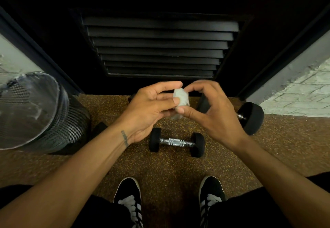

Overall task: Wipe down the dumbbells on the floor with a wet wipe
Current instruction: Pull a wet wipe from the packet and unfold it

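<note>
I ready the wet wipe [180, 97] above the small dumbbell [176, 142]
Both hands' fingers [184, 110] pinch it; I should unfold it flat before wiping

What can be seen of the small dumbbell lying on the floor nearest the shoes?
The small dumbbell has two round black heads, rubber by the look, joined by a shiny chrome handle with ringed bands at its middle. It lies flat on the speckled brown floor, roughly crosswise to the view, ahead of the shoes and below the raised hands. Nothing touches it but the floor.
</note>
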Tool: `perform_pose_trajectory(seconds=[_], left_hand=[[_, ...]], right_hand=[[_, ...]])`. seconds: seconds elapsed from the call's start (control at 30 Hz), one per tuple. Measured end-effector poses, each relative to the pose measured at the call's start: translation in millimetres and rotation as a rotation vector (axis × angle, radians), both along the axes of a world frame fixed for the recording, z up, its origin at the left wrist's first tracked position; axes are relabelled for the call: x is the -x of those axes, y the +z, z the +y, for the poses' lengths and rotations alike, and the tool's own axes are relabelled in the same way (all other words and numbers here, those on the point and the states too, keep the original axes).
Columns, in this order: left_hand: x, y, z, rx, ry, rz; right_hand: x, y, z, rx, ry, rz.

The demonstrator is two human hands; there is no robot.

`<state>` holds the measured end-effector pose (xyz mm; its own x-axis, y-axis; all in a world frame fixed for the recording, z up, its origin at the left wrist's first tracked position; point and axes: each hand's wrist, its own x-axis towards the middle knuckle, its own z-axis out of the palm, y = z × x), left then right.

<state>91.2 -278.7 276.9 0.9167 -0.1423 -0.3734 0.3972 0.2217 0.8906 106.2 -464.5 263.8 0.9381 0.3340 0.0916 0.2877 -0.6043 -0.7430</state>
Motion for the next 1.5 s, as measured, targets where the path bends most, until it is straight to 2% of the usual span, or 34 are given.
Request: perform_pose_trajectory(seconds=[0.17,0.3,0.47,0.57,0.63,0.8,0.9,1.0,1.07,1.17,1.23,1.37,1.43,1.5], left_hand=[[-2.4,1.5,4.2,0.001,-0.039,-0.035],[-8.0,2.7,12.9,-0.083,-0.088,-0.056],[-6.0,-1.5,10.8,-0.286,-0.177,-0.132],[-8.7,-1.1,12.2,-0.416,-0.142,-0.136],[-12.0,-2.0,12.1,-0.463,-0.104,-0.128],[-5.2,-6.4,-1.4,-0.212,-0.201,0.079],[-4.0,-10.6,-6.6,-0.111,-0.107,0.09],[-5.4,-8.5,-8.8,-0.091,-0.029,0.051],[-6.8,-7.1,-9.8,-0.061,0.02,0.05],[-5.6,-8.6,-10.4,0.101,0.055,0.128],[-2.4,-9.9,-11.0,0.093,0.017,0.13],[0.0,-8.0,-9.2,-0.047,-0.053,0.076],[-0.9,-6.6,-11.0,-0.096,-0.087,0.067],[-1.7,-10.1,-14.2,-0.104,-0.091,0.076]], right_hand=[[-1.6,0.9,4.5,-0.309,0.076,0.278],[-5.2,1.0,2.8,-0.57,0.084,0.533],[-6.8,-2.0,2.8,-0.539,-0.025,0.537],[-11.0,-0.8,-2.9,-0.633,-0.142,0.621],[-11.4,-1.5,-4.6,-0.629,-0.147,0.643],[-7.4,-1.1,-3.2,-0.714,-0.125,0.705],[-9.3,2.3,-8.4,-0.823,-0.1,0.857],[-9.6,2.2,-11.1,-0.781,-0.04,1.008],[-9.8,3.3,-10.9,-0.763,-0.041,0.991],[-8.0,9.5,-11.0,-0.831,-0.103,0.924],[-3.6,10.4,-13.8,-0.891,-0.155,0.952],[8.8,8.2,-12.5,-0.907,-0.171,1.096],[13.1,6.5,-9.9,-0.938,-0.198,1.079],[14.5,-2.3,-9.0,-1.062,-0.234,1.077]])
